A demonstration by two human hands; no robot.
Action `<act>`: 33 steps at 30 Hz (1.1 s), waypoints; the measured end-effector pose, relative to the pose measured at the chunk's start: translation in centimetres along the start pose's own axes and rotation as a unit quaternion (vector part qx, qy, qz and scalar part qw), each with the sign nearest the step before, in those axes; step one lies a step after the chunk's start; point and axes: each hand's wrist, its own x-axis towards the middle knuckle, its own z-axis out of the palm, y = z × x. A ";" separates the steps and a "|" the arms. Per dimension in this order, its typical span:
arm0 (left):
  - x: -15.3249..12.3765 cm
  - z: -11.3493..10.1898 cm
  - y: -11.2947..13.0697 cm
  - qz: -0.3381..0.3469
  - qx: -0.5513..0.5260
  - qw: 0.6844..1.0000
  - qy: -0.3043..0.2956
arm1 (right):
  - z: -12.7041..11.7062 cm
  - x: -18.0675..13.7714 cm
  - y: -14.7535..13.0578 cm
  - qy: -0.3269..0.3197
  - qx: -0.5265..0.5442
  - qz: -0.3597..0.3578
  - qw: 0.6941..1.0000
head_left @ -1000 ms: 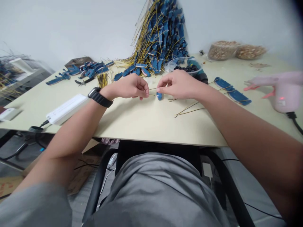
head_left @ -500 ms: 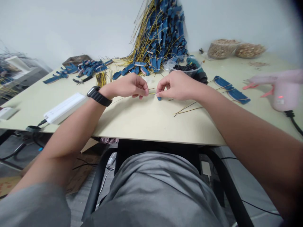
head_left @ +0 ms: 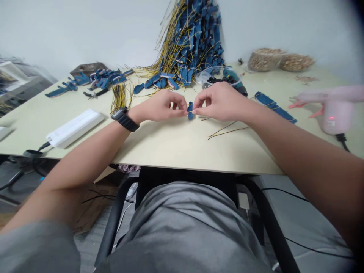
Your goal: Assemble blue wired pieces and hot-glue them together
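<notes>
A small blue piece point(head_left: 190, 111) stands upright between my two hands, just above the table. My left hand point(head_left: 167, 106) is closed in a pinch, its thumb and forefinger at the piece's left side. From the right, my right hand point(head_left: 217, 101) pinches at the same piece. A thin wire seems to run through it, though the fingertips hide most of this. To the right of my right hand lie loose thin yellow-and-black wires point(head_left: 224, 132). Beyond its forearm is a longer blue strip point(head_left: 274, 108) with wires across it.
A tall heap of blue pieces and wires point(head_left: 196, 41) leans at the wall. Nearby are a clear tub of black bits point(head_left: 222, 79), bags of tan bits point(head_left: 265, 60), a pink glue gun point(head_left: 338, 108), cutting pliers point(head_left: 96, 93), a wire bundle point(head_left: 119, 98) and a white power strip point(head_left: 75, 128).
My left hand has moved right, up to the blue piece. My right hand has shifted slightly right, and more of the piece now shows between the fingertips. The view has turned a little.
</notes>
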 end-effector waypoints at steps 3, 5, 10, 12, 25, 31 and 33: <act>0.3 1.2 -0.5 0.025 0.048 0.998 0.037 | 0.4 -0.4 0.9 0.007 0.019 0.008 1.000; 0.5 2.0 -0.9 0.023 0.062 0.997 0.036 | 0.8 -0.5 1.5 0.012 0.038 0.008 0.999; 0.6 3.0 -1.5 -0.001 0.051 0.999 0.013 | 1.4 -0.4 2.2 0.024 0.045 0.005 0.999; 0.7 3.0 -1.5 -0.004 0.044 0.999 0.016 | 1.5 -0.4 2.2 0.020 0.041 0.008 0.999; 1.1 3.3 -1.5 -0.005 -0.004 1.000 0.008 | 1.7 -0.5 1.6 -0.007 -0.015 0.001 1.000; 0.9 2.8 -0.9 -0.028 0.004 1.000 -0.008 | 1.8 -0.8 1.4 0.002 -0.026 -0.027 0.999; 0.8 2.7 -0.5 -0.034 0.007 0.999 -0.013 | 1.9 -0.8 1.5 0.003 -0.027 -0.034 0.999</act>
